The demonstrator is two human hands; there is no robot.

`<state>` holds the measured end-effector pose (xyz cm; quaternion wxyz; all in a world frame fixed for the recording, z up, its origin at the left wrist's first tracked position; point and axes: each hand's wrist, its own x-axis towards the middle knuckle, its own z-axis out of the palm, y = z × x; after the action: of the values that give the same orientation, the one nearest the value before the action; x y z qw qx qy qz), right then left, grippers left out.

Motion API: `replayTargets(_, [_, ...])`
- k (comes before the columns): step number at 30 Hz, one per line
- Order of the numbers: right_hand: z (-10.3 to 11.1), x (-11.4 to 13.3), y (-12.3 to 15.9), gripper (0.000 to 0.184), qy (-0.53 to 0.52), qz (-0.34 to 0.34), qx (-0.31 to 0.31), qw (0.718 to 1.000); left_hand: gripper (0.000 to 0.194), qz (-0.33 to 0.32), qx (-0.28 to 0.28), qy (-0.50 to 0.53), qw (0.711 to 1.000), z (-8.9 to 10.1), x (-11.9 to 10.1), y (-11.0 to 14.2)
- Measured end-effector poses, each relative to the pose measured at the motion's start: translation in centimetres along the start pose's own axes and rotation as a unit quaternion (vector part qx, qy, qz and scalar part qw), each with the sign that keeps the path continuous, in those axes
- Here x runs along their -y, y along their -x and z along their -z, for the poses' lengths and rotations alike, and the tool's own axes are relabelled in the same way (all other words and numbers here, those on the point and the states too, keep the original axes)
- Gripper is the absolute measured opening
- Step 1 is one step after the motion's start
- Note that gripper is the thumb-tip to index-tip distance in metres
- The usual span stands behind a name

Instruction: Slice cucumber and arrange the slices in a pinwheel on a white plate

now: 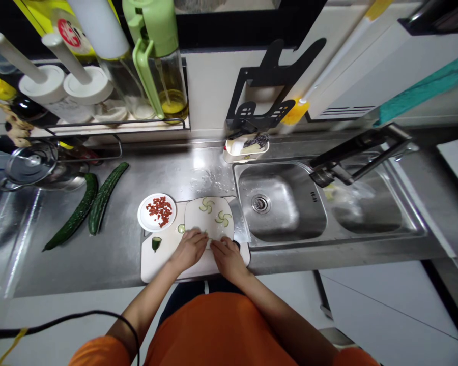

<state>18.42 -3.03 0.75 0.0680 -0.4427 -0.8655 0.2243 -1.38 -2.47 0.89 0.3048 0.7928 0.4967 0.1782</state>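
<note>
My left hand [190, 250] and my right hand [229, 258] meet at the near edge of a white square plate [196, 218]. Their fingers are bent together, and what they pinch is too small to make out. On the plate lie two pinwheels of thin cucumber slices, one cucumber pinwheel [206, 205] at the back and another cucumber pinwheel [223, 218] to the right. Under the plate is a white cutting board [162, 264]. A cucumber slice [181, 229] and a cucumber end piece [156, 243] rest left of it. A cleaver [240, 219] lies along the plate's right side.
A round white dish [147, 223] holds chopped red bits. Two whole cucumbers [76, 216] lie on the steel counter [118, 254] at left, near a lidded pot [32, 162]. The double sink [286, 203] with a black faucet [343, 152] is at right. Bottles and jars fill a rack [137, 124] behind.
</note>
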Motion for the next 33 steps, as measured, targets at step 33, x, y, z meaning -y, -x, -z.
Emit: replayTargets(33, [0.0, -0.4, -0.3, 0.025, -0.049, 0.008, -0.080, 0.996, 0.032, 0.345, -0.184, -0.110, 0.914, 0.2, 2.5, 2.3])
